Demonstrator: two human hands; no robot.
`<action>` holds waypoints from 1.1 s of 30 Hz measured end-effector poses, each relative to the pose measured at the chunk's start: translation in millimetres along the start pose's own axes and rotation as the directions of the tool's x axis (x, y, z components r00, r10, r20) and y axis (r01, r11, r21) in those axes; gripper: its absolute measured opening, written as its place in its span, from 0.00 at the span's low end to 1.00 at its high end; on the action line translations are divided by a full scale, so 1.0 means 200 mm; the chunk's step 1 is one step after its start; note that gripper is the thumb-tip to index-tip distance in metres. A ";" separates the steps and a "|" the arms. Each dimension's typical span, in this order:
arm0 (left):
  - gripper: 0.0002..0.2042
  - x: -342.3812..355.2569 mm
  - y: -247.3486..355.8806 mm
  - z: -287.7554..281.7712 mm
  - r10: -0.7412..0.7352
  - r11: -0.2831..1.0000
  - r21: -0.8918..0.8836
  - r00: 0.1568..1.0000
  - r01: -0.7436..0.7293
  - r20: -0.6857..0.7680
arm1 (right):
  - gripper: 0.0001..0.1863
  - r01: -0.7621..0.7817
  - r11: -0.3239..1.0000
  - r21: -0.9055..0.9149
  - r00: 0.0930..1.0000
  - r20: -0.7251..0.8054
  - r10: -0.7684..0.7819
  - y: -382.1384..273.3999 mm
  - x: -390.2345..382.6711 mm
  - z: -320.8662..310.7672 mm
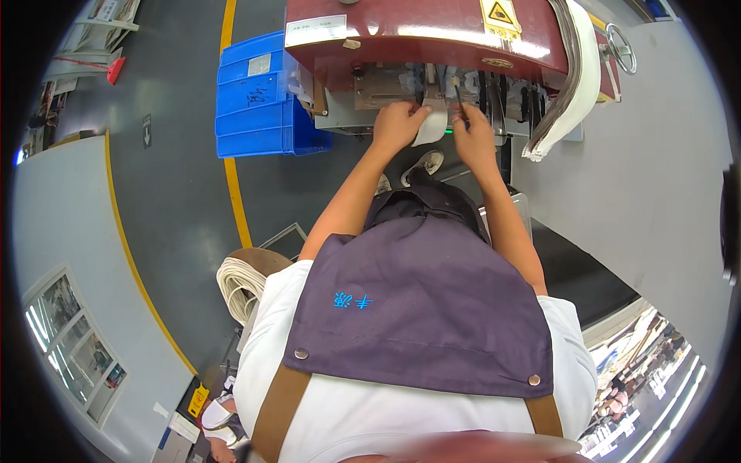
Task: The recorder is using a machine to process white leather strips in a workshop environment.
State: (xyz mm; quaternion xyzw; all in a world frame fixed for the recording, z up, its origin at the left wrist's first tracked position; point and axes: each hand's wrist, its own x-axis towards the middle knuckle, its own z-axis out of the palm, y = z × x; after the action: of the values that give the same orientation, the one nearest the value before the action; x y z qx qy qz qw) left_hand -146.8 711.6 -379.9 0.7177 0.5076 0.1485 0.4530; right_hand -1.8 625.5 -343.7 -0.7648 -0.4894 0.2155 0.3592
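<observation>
My left hand (400,123) is closed, thumb and fingers pinching the edge of a pale, flat strip (434,126) that hangs down from the front of a dark red machine (432,23). To the right of the strip, my right hand (474,130) is closed around a thin, dark, stick-like tool (458,94). Its light-coloured tip points up toward the machine's working parts. The exact kind of tool is too small to make out. Both hands are just in front of the machine's opening, where metal parts show.
A blue plastic crate (251,116) stands left of the machine. Long pale strips (575,85) drape over the machine's right side, near a metal handwheel (620,49). Behind me on the left lies a coil of white cord (238,285). Yellow lines (231,193) mark the grey floor.
</observation>
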 end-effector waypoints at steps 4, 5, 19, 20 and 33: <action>0.21 -0.04 -0.10 0.06 0.079 0.989 -0.127 0.997 -0.081 -0.024 | 0.11 0.074 0.996 0.040 0.978 -0.197 -0.065 -0.12 0.01 -0.20; 0.21 -0.05 -0.12 0.06 0.082 0.988 -0.127 0.996 -0.085 -0.028 | 0.09 0.077 0.997 0.023 0.957 -0.282 -0.068 -0.15 0.02 -0.27; 0.14 0.03 0.67 0.10 0.498 0.851 -0.313 0.837 -0.421 0.227 | 0.12 -0.263 0.957 0.126 0.739 -0.611 0.284 0.27 0.07 -0.83; 0.15 0.06 0.73 0.18 0.529 0.812 -0.396 0.828 -0.429 0.187 | 0.13 -0.215 0.975 0.063 0.768 -0.606 0.209 0.24 0.06 -0.81; 0.10 0.08 0.96 0.37 0.535 0.824 -0.238 0.844 -0.514 0.028 | 0.13 -0.153 0.939 0.309 0.870 -0.409 0.276 0.08 0.00 -0.86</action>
State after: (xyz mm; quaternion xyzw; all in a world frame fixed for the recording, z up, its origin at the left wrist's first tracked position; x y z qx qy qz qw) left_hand 24.5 674.1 -269.5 0.7806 0.2491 0.2891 0.4950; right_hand 124.6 562.9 -243.8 -0.7881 -0.2717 0.1373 0.5351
